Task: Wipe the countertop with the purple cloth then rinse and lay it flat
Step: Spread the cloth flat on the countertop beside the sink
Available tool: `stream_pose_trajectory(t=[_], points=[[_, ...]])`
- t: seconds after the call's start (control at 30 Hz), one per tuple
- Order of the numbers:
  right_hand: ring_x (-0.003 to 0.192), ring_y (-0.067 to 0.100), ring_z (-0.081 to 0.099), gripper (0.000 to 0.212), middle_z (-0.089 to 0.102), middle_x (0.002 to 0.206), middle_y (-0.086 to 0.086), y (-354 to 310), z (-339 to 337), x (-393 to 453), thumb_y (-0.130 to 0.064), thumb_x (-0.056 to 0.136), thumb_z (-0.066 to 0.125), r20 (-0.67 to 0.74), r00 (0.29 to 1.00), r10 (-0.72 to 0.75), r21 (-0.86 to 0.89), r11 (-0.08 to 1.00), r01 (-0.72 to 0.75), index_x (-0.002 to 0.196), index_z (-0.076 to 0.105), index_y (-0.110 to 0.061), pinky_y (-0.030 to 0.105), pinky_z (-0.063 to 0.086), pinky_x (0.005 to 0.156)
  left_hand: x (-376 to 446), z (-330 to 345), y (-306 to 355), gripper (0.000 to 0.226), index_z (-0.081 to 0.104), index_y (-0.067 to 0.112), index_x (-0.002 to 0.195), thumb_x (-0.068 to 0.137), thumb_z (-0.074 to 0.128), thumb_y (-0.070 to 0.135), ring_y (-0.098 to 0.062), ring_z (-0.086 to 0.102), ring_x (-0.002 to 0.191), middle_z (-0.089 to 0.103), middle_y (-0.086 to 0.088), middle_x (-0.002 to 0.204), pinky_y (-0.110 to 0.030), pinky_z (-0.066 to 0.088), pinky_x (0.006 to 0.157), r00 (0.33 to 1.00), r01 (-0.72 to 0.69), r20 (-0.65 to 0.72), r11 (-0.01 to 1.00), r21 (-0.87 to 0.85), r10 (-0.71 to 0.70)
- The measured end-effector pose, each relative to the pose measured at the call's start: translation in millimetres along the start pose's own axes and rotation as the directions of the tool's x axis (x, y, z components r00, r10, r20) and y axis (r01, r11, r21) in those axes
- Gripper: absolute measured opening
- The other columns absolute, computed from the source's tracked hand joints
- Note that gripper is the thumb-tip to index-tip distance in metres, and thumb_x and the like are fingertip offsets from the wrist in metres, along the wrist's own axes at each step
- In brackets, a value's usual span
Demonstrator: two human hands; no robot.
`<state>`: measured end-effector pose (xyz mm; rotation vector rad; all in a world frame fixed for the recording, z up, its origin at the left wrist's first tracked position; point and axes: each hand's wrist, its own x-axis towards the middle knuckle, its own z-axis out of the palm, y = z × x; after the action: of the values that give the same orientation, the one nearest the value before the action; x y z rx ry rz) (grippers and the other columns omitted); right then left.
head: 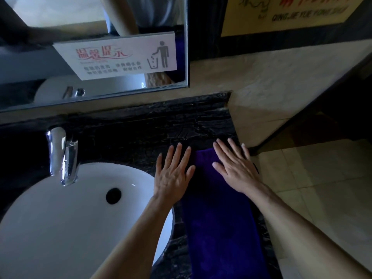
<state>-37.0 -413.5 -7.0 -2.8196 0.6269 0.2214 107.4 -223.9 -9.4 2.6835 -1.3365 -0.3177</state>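
Pressing flat, fingers (220, 147) of both hands spread and released, palms down, gripping nothing. Left hand (173, 174) lies at the 9 o'clock edge of the long purple terry cloth (219, 218), partly on cloth, fingertips on the dark veined stone counter (161, 121). Right hand (234, 166) rests on the cloth's 1 o'clock corner, fingertips reaching past the far edge toward the counter's end. Cloth lies spread flat as a strip, running from the hands at 12 o'clock down to 6 o'clock, between the round white ceramic sink basin (60, 218) at 9 o'clock and the counter's 3 o'clock edge. Chrome faucet (62, 156) stands at the basin's 12 o'clock rim. Wall mirror (80, 21) at 11 o'clock, white notice sign (118, 57) stuck on it. Beige tiled floor (322, 188) at 3 o'clock.
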Motion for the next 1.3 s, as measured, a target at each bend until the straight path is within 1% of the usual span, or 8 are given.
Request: stream_pose_trajectory(t=[0.1, 0.2, 0.27, 0.57, 0.73, 1.03, 1.17, 1.3], points=[[0.155, 0.023, 0.024, 0.065, 0.033, 0.164, -0.006, 2, -9, 7, -0.056, 0.105, 0.020, -0.114, 0.993, 0.029, 0.079, 0.997, -0.020, 0.156, 0.037, -0.021, 0.059, 0.019, 0.121, 7, -5, -1, 0.066, 0.020, 0.026, 0.160, 0.102, 0.011, 0.055, -0.021, 0.000, 0.157, 0.007, -0.001, 0.170, -0.048, 0.006, 0.126, 1.000, 0.021, 0.007, 0.988, -0.154, -0.020], [0.120, 0.038, 0.057, 0.035, 0.066, 0.128, 0.004, 13, -19, 24, -0.022, 0.098, 0.056, -0.296, 0.954, 0.057, 0.092, 0.995, -0.031, 0.130, 0.065, -0.014, 0.055, 0.045, 0.096, 14, -13, -11, 0.046, 0.057, 0.010, 0.139, 0.100, 0.049, 0.032, -0.040, 0.037, 0.143, 0.044, -0.019, 0.153, -0.058, 0.037, 0.112, 0.973, 0.135, -0.137, 0.938, -0.318, -0.187], [0.106, 0.037, 0.056, 0.026, 0.064, 0.115, 0.005, 18, -27, 36, -0.013, 0.094, 0.066, -0.189, 0.979, 0.081, 0.109, 0.992, -0.061, 0.120, 0.068, -0.014, 0.048, 0.043, 0.088, 20, -20, -17, 0.036, 0.065, 0.007, 0.124, 0.090, 0.069, 0.018, -0.045, 0.048, 0.121, 0.054, -0.021, 0.132, -0.059, 0.046, 0.095, 0.955, 0.201, -0.149, 0.929, -0.310, -0.256], [0.098, 0.026, 0.054, 0.017, 0.048, 0.103, 0.001, 9, -62, 73, -0.009, 0.094, 0.064, 0.183, 0.978, 0.097, 0.069, 0.991, -0.111, 0.091, 0.050, -0.017, 0.036, 0.040, 0.074, 56, -41, -33, 0.018, 0.065, 0.017, 0.083, 0.078, 0.082, 0.013, -0.032, 0.060, 0.096, 0.061, -0.008, 0.097, -0.035, 0.046, 0.076, 0.958, 0.288, 0.117, 0.865, -0.412, -0.263], [0.066, 0.024, 0.056, 0.018, 0.053, 0.081, 0.005, 12, -64, 79, -0.005, 0.095, 0.061, 0.076, 0.975, 0.209, 0.244, 0.944, -0.221, 0.084, 0.049, -0.014, 0.034, 0.044, 0.047, 67, -52, -30, 0.013, 0.064, 0.010, 0.084, 0.082, 0.077, 0.010, -0.030, 0.062, 0.082, 0.064, -0.007, 0.086, -0.044, 0.055, 0.072, 0.950, 0.306, 0.078, 0.862, -0.404, -0.301], [0.072, 0.039, 0.067, 0.011, 0.063, 0.086, 0.014, 12, -74, 85, 0.001, 0.093, 0.064, -0.043, 0.952, 0.303, 0.493, 0.835, -0.243, 0.086, 0.067, -0.006, 0.050, 0.060, 0.060, 87, -73, -26, 0.016, 0.072, 0.011, 0.104, 0.090, 0.067, 0.005, -0.035, 0.066, 0.090, 0.069, -0.015, 0.098, -0.048, 0.057, 0.073, 0.968, 0.199, -0.060, 0.894, -0.402, -0.242], [0.065, 0.016, 0.057, 0.007, 0.053, 0.094, 0.010, 9, -100, 49, 0.002, 0.088, 0.070, -0.106, 0.958, 0.265, 0.579, 0.800, -0.157, 0.086, 0.072, -0.004, 0.021, 0.049, 0.056, 55, -86, -24, 0.006, 0.073, 0.011, 0.091, 0.087, 0.074, 0.007, -0.026, 0.065, 0.083, 0.067, -0.007, 0.094, -0.040, 0.056, 0.074, 0.957, 0.129, -0.170, 0.868, -0.480, -0.237], [0.057, 0.016, 0.057, 0.009, 0.068, 0.069, 0.009, -1, -115, -9, -0.008, 0.088, 0.070, -0.114, 0.968, 0.224, 0.571, 0.812, -0.121, 0.087, 0.076, -0.015, 0.024, 0.038, 0.055, -7, -91, -11, 0.006, 0.072, 0.011, 0.089, 0.084, 0.076, 0.009, -0.025, 0.066, 0.072, 0.071, -0.004, 0.079, -0.038, 0.055, 0.065, 0.954, 0.025, -0.252, 0.880, -0.475, -0.163]])
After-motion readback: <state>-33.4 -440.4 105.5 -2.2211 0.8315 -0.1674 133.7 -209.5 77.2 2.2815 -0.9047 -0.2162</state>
